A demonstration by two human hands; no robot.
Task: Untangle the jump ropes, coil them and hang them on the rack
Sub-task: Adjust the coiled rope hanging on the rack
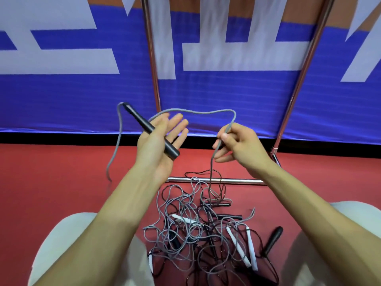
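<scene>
The left hand (158, 141) lies open, a black handle (137, 117) across its palm, and the right hand (237, 143) pinches the grey rope (206, 113) strung between them. The rope looks light and limp, so it is best held by its stiff handle. It trails down into the tangle (198, 230) on the near floor.

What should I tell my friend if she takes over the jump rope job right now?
Left hand: fingers straight, black handle lying across the palm.
Right hand: pinches a grey rope that arcs over from the left hand and drops into the tangled pile on the red floor.
Done: one grey rope partly lifted out; nothing coiled.
Left: free it, coil it, hang it on the metal rack behind the pile, then do the others. No rope hangs on the rack's visible part.
</scene>
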